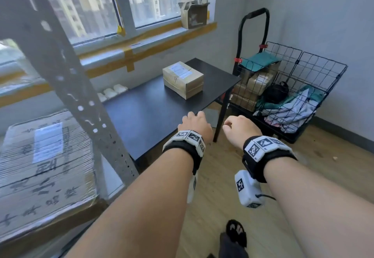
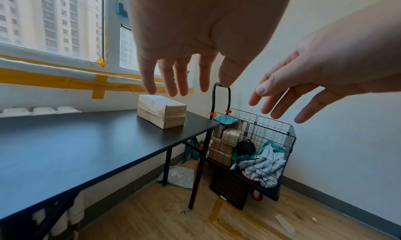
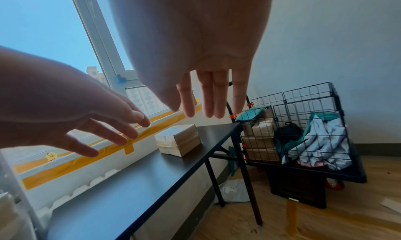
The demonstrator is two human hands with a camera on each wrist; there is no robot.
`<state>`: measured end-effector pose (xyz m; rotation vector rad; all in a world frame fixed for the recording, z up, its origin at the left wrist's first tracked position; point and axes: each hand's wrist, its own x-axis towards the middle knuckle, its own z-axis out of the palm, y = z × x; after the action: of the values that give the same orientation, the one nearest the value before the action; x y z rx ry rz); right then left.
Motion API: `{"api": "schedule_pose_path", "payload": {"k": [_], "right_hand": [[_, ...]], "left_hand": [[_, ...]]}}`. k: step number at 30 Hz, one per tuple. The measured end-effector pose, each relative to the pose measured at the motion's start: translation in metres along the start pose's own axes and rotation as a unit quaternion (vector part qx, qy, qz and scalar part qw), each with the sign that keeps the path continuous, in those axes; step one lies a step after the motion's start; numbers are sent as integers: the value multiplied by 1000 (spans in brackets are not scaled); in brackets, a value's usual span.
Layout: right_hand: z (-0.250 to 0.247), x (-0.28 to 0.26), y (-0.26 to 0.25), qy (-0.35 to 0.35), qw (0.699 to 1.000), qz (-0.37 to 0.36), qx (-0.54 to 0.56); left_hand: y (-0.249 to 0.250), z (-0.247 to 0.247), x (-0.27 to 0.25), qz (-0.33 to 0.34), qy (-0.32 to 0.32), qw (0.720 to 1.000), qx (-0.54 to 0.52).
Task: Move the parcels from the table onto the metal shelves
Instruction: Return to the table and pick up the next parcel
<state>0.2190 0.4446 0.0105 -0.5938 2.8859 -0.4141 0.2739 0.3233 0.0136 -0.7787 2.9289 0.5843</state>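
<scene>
Left hand [image 1: 195, 125], right hand [image 1: 240, 127]: outstretched, empty, fingers [image 2: 149, 82] relaxed.

The black table [image 1: 153, 114] top lies bare between its near edge and the lone taped parcel [image 1: 183, 79], which sits toward the far right corner. Both the left hand [image 1: 195, 125] and right hand [image 1: 240, 125] hang in open air, fingers loose and holding nothing. On the left, the grey shelf upright [image 1: 66, 71] slants across the table's end. Right of the table, the wire cart [image 1: 291, 87] crowds that corner.
</scene>
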Motion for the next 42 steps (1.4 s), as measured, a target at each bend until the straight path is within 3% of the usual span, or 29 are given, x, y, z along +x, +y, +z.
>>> {"api": "schedule_pose_path", "payload": {"k": [7, 13, 21, 31, 42], "right_hand": [[-19, 136, 34, -27, 998, -50, 0], [-33, 236, 50, -69, 994, -90, -9], [-25, 350, 22, -101, 986, -134, 14], [1, 494, -45, -137, 977, -161, 2], [41, 556, -90, -228, 961, -159, 13]], "left_hand": [[53, 3, 121, -42, 11, 999, 0], [65, 4, 199, -129, 15, 991, -36], [41, -8, 299, -207, 37, 976, -53], [-29, -30, 433, -278, 52, 953, -107], [-77, -14, 476, -402, 48, 886, -227]]}}
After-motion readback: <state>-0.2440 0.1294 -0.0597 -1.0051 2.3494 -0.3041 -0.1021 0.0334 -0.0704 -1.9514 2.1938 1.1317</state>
